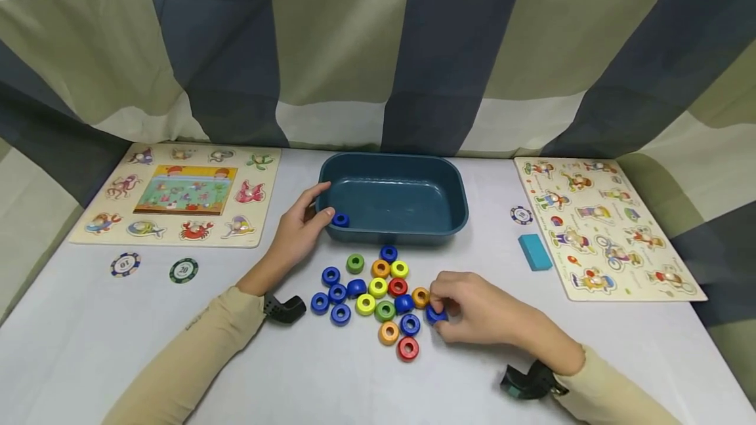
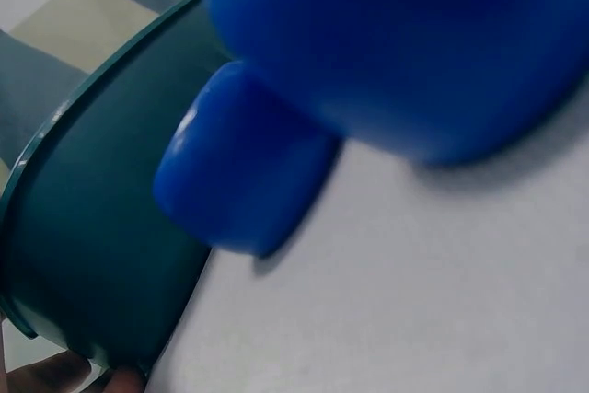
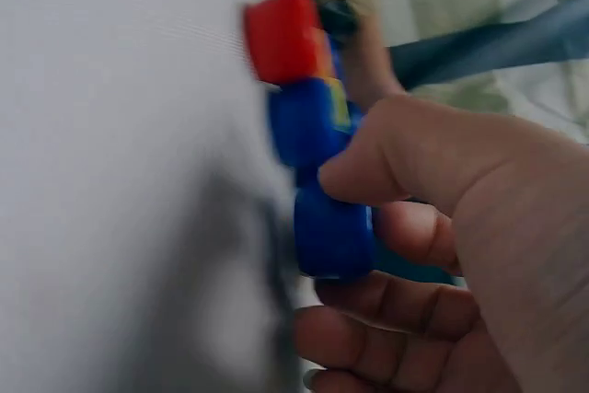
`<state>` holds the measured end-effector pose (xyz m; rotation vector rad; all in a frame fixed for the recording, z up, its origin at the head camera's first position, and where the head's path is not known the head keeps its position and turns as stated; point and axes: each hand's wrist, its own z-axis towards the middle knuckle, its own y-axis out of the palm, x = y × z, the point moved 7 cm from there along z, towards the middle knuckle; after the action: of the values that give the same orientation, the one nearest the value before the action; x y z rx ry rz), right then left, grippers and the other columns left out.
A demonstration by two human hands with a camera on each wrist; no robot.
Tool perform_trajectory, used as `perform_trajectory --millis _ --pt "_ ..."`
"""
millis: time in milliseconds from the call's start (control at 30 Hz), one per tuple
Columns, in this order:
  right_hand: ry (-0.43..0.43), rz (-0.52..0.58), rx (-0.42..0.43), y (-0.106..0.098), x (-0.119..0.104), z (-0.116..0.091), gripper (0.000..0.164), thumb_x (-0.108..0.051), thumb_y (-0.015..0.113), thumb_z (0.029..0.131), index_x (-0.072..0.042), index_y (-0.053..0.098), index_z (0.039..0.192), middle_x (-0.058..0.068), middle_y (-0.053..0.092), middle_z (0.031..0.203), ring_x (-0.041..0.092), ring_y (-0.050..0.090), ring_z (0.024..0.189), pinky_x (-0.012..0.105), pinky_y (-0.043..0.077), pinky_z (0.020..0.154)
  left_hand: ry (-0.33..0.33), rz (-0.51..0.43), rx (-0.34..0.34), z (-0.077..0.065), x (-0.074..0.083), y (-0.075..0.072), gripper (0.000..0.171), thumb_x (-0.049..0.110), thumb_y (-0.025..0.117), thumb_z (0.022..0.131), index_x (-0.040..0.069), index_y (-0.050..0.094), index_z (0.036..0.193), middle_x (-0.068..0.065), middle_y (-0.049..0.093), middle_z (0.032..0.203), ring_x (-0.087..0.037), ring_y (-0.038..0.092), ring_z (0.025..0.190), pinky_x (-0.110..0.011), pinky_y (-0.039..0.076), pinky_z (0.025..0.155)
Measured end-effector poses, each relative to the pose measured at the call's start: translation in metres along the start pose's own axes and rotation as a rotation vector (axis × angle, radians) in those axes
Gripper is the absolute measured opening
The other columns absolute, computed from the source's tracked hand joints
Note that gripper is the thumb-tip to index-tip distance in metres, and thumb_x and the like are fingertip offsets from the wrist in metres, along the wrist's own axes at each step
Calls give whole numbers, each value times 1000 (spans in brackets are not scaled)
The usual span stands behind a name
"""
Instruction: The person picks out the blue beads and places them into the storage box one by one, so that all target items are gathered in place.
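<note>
A dark teal plastic tub (image 1: 396,236) stands at the middle back, with one blue ring bead (image 1: 340,220) inside its left front corner. My left hand (image 1: 301,228) holds the tub's left end; in the left wrist view, fingertips (image 2: 55,373) show at its wall. My right hand (image 1: 478,310) pinches a blue bead (image 3: 333,236) between thumb and fingers at the right edge of the loose pile. That pile of blue, yellow, green, orange and red beads (image 1: 378,288) lies in front of the tub. Two blue beads (image 2: 248,163) loom large in the left wrist view.
A sea-animal puzzle board (image 1: 159,236) lies at left, with two poker chips (image 1: 184,270) in front. Another picture puzzle board (image 1: 608,231) lies at right, beside a light blue block (image 1: 535,252) and a chip (image 1: 522,215). A checked curtain (image 1: 378,51) hangs behind the table.
</note>
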<state>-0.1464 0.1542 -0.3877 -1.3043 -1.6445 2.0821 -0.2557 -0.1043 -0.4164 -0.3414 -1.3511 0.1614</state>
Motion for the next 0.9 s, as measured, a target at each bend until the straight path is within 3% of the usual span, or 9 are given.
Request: perform_trajectory --millis 267,400,700,900 --pt "-52 -36 183 -62 -1 25 21 -13 76 73 -20 59 83 -11 57 81 8 55 71 26 51 63 7 5 19 5 -1 -4 48 23 56 98 19 45 145 -6 39 154 -29 45 137 -44 40 111" --pt "-60 -59 213 -74 -2 52 15 -13 77 79 -15 64 86 -5 63 85 9 56 71 26 52 63 -12 1 5 0 2 -2 49 22 56 99 18 44 146 -7 38 155 -30 45 138 -45 40 112" --pt "76 -22 163 -56 15 128 9 -15 74 86 -12 70 93 2 68 90 12 58 70 26 50 63 -4 12 1 0 1 -2 48 21 55 99 18 43 146 -7 38 155 -30 45 137 -44 39 112" --pt "119 17 41 -31 27 162 9 -12 73 86 -10 70 94 4 71 97 13 64 79 28 55 75 -18 7 -13 -8 25 -2 49 12 53 99 5 41 146 -17 36 154 -37 45 136 -47 39 111"
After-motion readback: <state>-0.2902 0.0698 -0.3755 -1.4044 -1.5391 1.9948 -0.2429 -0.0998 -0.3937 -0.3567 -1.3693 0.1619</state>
